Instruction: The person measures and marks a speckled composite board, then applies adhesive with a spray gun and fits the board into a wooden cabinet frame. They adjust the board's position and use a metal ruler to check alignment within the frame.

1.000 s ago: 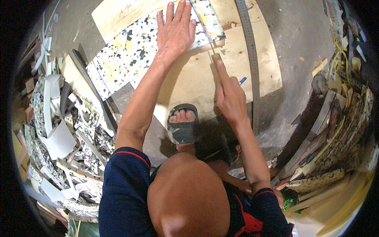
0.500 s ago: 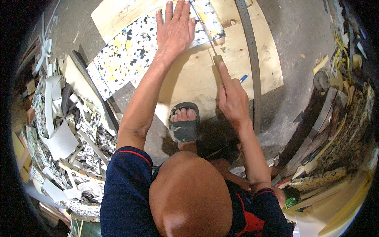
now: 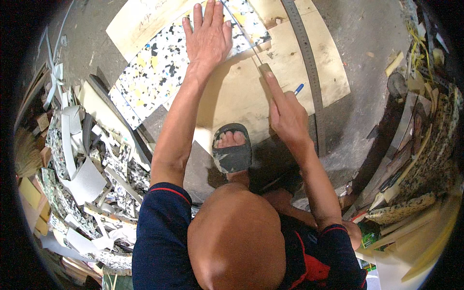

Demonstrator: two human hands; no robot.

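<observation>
Support: grey floor (image 3: 365, 46), dusty surface. Pale plywood (image 3: 241, 89) lies flat on it, upper centre of frame; handwritten marks on the light-coloured board (image 3: 133, 26) at upper left. Speckled rebonded-foam sheet (image 3: 150, 72) lies slantwise over these, left end extending past them. Long graduated metal ruler (image 3: 309, 63) crosses the plywood right of centre, lower end reaching beyond its edge. Floor, left of frame: heaped foam offcuts (image 3: 84, 181); right: piled scrap strips (image 3: 411, 159).

This is a workshop. Offcuts (image 3: 85, 181) lie heaped beside the floor (image 3: 365, 58), where a ruler (image 3: 310, 63) and a speckled sheet (image 3: 151, 72) rest on plywood (image 3: 241, 92).
</observation>
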